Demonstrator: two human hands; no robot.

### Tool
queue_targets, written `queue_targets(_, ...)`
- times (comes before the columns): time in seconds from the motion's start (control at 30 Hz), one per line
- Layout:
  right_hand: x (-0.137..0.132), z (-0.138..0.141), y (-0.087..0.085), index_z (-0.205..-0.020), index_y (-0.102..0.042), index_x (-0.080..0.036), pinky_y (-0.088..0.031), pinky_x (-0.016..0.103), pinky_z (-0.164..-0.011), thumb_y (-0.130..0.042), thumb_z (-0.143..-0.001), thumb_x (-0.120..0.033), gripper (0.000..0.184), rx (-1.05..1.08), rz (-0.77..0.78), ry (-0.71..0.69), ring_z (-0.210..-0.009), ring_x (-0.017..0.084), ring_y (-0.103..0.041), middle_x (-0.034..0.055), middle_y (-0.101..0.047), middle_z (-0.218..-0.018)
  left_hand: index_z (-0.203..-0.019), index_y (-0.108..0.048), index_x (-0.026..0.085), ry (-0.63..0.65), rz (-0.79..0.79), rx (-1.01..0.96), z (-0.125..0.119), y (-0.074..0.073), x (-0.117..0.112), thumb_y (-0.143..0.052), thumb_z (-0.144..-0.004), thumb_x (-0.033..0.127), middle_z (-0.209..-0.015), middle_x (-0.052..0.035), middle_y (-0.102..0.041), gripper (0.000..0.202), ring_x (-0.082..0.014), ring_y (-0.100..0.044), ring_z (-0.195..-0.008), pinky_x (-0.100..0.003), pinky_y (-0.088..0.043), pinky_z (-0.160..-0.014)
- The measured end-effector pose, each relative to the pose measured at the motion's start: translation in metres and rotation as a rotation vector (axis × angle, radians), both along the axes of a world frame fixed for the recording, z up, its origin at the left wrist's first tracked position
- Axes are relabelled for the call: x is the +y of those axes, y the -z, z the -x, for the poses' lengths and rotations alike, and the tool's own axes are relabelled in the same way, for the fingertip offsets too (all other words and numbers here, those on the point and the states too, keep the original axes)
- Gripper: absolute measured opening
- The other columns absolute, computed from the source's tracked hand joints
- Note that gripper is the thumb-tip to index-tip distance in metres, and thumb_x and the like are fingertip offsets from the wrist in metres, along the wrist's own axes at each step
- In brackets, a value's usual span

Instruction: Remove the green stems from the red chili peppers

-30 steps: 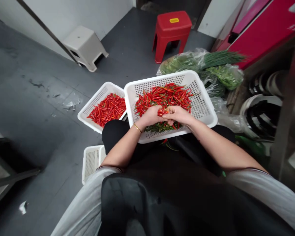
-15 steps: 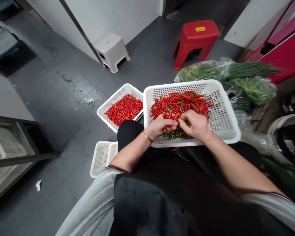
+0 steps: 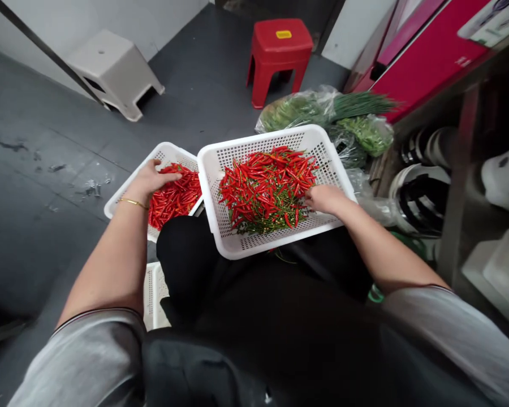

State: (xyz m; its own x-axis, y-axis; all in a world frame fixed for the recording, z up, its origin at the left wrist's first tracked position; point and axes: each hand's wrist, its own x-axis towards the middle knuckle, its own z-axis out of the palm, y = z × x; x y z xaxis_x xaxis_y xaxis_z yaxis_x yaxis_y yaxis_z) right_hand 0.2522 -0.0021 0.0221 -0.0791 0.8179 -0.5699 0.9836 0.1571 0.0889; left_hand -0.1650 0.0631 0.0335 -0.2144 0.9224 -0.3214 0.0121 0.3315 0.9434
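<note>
A white perforated basket (image 3: 333,164) rests across my lap with red chillies (image 3: 258,186) in it, and green stems (image 3: 275,209) lie thick on its near side. To its left and lower stands a second white basket (image 3: 123,195) full of red chillies (image 3: 173,203). My left hand (image 3: 155,180), a gold bangle at its wrist, is over this left basket, fingers apart above the chillies. In the lap basket, at the right edge of the heap, my right hand (image 3: 323,200) has its fingers curled in; what they pinch, if anything, is hidden.
A third white basket (image 3: 151,299) is on the floor by my left knee. Ahead are a pale stool (image 3: 106,56) and a red stool (image 3: 280,51). Bagged green vegetables (image 3: 297,110) lie beyond the lap basket. Dark stacked containers (image 3: 424,195) stand at the right.
My left hand has left the lap basket for the left one and opened, no longer holding its chillies. My right hand has moved to the heap's right edge. The view has swung right.
</note>
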Motion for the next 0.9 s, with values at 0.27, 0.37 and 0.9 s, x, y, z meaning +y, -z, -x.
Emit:
queue_targets(0.27, 0.000, 0.001, -0.003, -0.072, -0.071, -0.016, -0.040, 0.030, -0.064, -0.060, -0.087, -0.031, 0.024, 0.201, 0.026, -0.054, -0.073, 0.022, -0.065, 0.0116, -0.073, -0.079, -0.088, -0.069, 0.013, 0.329, -0.085, 0.080, -0.049, -0.026, -0.034, -0.072, -0.073, 0.023, -0.073, -0.0039, -0.068, 0.018, -0.0135, -0.065, -0.062, -0.024, -0.051, -0.059)
queue_targets(0.37, -0.011, 0.008, -0.025, -0.060, -0.063, -0.020, -0.039, 0.028, -0.061, -0.056, -0.088, -0.035, 0.032, 0.473, -0.058, -0.013, -0.058, 0.017, -0.059, 0.0040, -0.065, -0.058, -0.087, -0.069, 0.012, 0.615, 0.127, -0.132, -0.110, -0.019, -0.071, -0.072, -0.075, 0.038, -0.077, -0.0085, -0.071, 0.029, -0.0145, -0.067, -0.062, -0.023, -0.049, -0.053)
queue_targets(0.9, -0.034, 0.080, -0.024, -0.053, -0.046, -0.019, -0.029, 0.023, -0.053, -0.043, -0.089, -0.050, 0.047, 1.034, -0.119, 0.078, -0.054, 0.011, -0.043, -0.0033, -0.046, -0.051, -0.050, -0.049, 0.015, 0.908, -0.083, 0.075, -0.162, -0.009, -0.099, -0.077, -0.066, 0.036, -0.045, 0.0059, -0.041, 0.039, -0.0047, -0.034, -0.043, -0.021, -0.024, -0.043)
